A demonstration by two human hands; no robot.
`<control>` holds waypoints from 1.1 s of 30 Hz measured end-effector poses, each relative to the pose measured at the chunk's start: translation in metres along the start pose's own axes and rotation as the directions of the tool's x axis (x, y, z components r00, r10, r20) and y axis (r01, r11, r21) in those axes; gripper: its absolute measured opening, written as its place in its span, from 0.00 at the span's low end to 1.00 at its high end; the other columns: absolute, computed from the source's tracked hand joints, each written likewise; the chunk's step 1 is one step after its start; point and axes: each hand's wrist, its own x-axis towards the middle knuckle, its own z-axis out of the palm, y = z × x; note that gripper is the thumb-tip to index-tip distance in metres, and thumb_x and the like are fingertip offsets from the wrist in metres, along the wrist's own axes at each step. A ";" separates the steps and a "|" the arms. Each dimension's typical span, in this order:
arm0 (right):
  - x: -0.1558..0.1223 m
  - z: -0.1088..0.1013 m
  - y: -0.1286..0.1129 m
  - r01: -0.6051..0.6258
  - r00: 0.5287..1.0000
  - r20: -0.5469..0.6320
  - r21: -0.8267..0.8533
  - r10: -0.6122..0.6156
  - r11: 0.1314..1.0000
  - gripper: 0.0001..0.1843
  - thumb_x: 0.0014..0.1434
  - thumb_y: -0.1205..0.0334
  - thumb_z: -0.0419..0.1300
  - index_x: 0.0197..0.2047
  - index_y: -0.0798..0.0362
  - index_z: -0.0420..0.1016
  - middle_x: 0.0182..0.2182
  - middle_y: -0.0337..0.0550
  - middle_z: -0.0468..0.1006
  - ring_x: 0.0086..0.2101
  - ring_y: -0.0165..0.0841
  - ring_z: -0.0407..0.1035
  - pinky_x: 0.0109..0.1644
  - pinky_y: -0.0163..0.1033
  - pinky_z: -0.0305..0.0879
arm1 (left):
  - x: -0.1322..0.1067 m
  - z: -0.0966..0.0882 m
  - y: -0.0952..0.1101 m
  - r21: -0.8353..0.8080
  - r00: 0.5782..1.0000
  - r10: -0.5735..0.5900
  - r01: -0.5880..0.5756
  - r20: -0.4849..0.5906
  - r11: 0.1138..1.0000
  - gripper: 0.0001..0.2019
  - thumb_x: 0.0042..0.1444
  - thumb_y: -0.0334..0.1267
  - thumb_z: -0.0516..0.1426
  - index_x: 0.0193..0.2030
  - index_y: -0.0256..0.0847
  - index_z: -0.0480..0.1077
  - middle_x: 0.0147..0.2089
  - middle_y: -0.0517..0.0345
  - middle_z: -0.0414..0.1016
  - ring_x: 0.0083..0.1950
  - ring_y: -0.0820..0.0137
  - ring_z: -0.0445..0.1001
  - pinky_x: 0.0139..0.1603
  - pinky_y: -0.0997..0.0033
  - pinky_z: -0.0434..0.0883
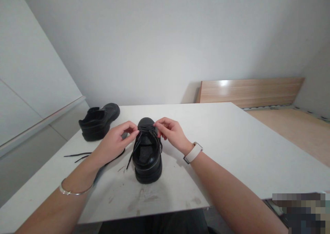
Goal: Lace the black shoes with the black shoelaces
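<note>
A black shoe (pixel 149 170) stands upright on the white table, heel towards me, its laced front away from me. Its black shoelace (pixel 133 151) crosses the top, with one loose end hanging over the left side. My left hand (pixel 117 139) is closed in a pinch at the left edge of the lacing. On the opposite side, my right hand (pixel 171 132) pinches at the lace near the right eyelets. The fingertips partly cover the lace where they meet it. Loose black lace (pixel 77 155) lies on the table, partly behind my left forearm.
A second black shoe (pixel 95 127) stands at the back left of the white table (pixel 219 141), near the wall. Dark smudges mark the tabletop close to me. A wooden board (pixel 250 91) and a pale wooden surface (pixel 288 127) lie beyond the right edge.
</note>
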 end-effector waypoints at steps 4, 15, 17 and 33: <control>0.000 0.003 0.005 0.033 0.999 0.039 -0.150 -0.028 0.988 0.14 0.57 0.51 0.64 0.38 0.54 0.74 0.27 0.36 0.72 0.28 0.27 0.64 0.31 0.34 0.60 | -0.001 -0.001 0.002 -0.128 0.999 -0.028 0.025 -0.023 0.991 0.13 0.64 0.48 0.55 0.37 0.40 0.70 0.36 0.55 0.73 0.39 0.66 0.73 0.43 0.68 0.70; -0.002 0.004 0.007 0.110 0.993 -0.014 -0.313 -0.120 0.943 0.10 0.61 0.55 0.60 0.33 0.52 0.67 0.27 0.36 0.71 0.27 0.28 0.64 0.33 0.37 0.62 | -0.002 -0.008 0.004 -0.726 0.992 -0.114 0.043 -0.049 0.687 0.17 0.54 0.36 0.66 0.49 0.42 0.69 0.37 0.57 0.75 0.27 0.76 0.69 0.24 0.79 0.69; -0.003 0.005 0.002 0.099 0.995 -0.004 -0.253 -0.104 0.962 0.12 0.60 0.53 0.61 0.33 0.52 0.67 0.25 0.36 0.71 0.26 0.28 0.63 0.31 0.35 0.60 | -0.003 -0.013 0.006 -0.781 0.986 -0.161 0.061 -0.051 0.622 0.17 0.53 0.36 0.67 0.48 0.43 0.71 0.37 0.56 0.77 0.21 0.80 0.63 0.14 0.83 0.59; 0.003 -0.002 0.011 0.006 1.000 0.024 -0.238 0.000 0.971 0.10 0.58 0.55 0.64 0.35 0.54 0.75 0.28 0.39 0.75 0.28 0.28 0.65 0.28 0.33 0.62 | 0.001 0.001 -0.010 -0.049 0.988 -0.153 0.152 -0.002 0.987 0.18 0.60 0.52 0.59 0.44 0.38 0.76 0.36 0.52 0.80 0.34 0.65 0.78 0.34 0.68 0.75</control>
